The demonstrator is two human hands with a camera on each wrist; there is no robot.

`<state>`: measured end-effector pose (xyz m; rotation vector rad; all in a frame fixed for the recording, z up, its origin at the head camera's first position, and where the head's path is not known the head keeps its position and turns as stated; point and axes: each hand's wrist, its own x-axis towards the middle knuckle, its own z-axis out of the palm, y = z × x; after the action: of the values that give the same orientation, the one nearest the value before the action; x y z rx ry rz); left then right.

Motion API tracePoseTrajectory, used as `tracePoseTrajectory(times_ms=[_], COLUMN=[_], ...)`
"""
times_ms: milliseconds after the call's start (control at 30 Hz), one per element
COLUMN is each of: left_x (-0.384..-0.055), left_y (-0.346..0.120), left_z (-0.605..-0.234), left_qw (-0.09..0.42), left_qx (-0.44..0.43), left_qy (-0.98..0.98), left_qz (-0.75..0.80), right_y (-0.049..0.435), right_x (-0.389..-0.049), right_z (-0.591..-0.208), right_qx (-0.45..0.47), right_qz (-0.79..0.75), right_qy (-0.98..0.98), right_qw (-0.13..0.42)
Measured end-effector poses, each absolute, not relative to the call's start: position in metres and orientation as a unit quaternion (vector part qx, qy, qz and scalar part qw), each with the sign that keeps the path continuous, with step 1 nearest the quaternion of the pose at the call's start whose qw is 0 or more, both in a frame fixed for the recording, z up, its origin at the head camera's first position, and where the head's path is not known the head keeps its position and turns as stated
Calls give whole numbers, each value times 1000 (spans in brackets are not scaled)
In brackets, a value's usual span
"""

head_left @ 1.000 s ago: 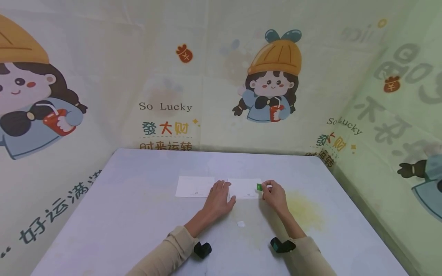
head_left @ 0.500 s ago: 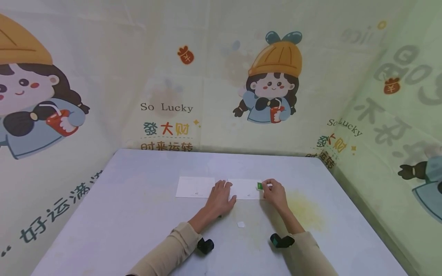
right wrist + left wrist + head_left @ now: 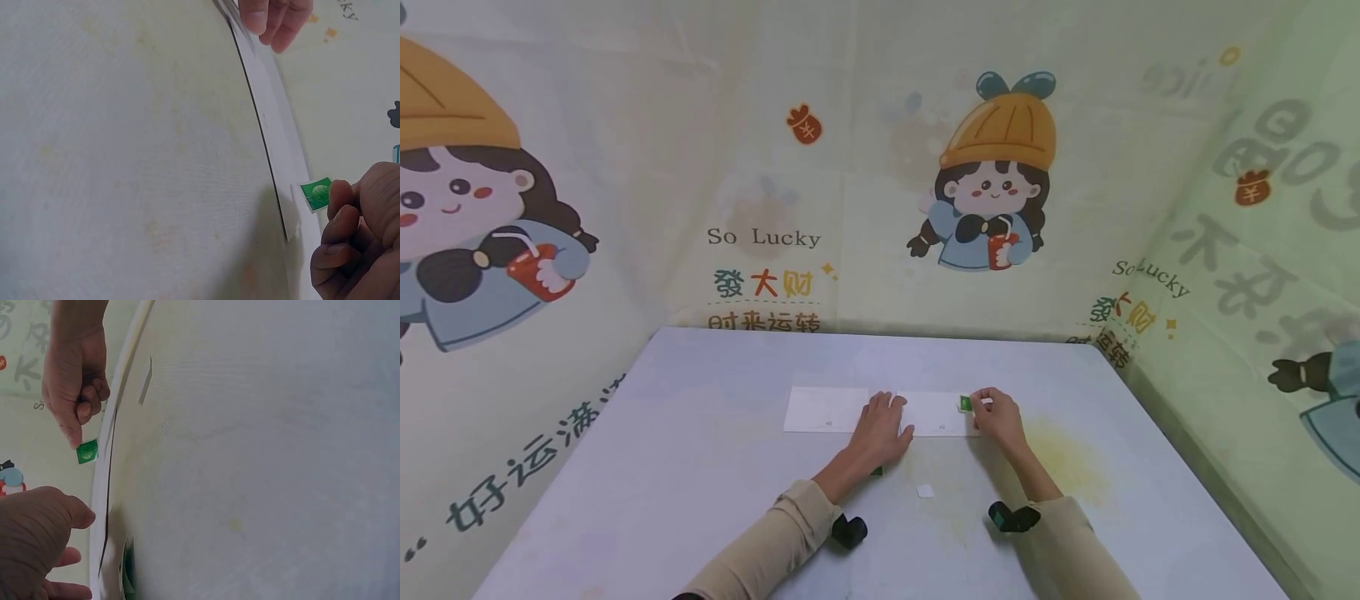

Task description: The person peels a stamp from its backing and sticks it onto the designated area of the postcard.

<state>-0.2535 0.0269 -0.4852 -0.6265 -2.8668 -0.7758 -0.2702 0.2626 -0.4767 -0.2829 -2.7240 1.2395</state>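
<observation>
Between thumb and forefinger my right hand (image 3: 997,419) pinches a small green postage stamp (image 3: 315,194). The stamp is at the upper right corner of the right white envelope (image 3: 928,414), its printed face showing in the right wrist view. My left hand (image 3: 877,429) rests over the left end of that envelope, fingers spread and fairly straight. Those fingers also overlap the right end of a second white envelope (image 3: 823,409), which lies flat to the left. In the left wrist view, the left thumb and fingers (image 3: 78,515) are apart, and the stamp appears beyond them.
A small white paper piece (image 3: 925,492) lies on the white table (image 3: 700,500) in front of the right envelope. Green pieces (image 3: 128,569) sit near the left wrist, mostly hidden by it in the head view. A printed cloth wall (image 3: 865,208) stands behind the table.
My left forearm has shifted slightly right and forward, and a green edge now shows beneath the left wrist. The right hand keeps its pinch on the stamp at the corner, barely moving.
</observation>
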Motion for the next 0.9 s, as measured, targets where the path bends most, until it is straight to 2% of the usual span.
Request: tracePoseTrajectory(times_ms=[300,900], left_x=[-257,-258], left_y=[30,33], left_z=[-486,-485], left_qw=[11,2], left_qx=[-201,-194], left_qy=[-951,-959], left_qz=[-236,-209], right_y=[263,263], right_x=[-274,-280], right_z=[-477,-483], right_qx=[-96,-89], right_qz=[413,382], right_qy=[-903,-915], right_qw=[66,94])
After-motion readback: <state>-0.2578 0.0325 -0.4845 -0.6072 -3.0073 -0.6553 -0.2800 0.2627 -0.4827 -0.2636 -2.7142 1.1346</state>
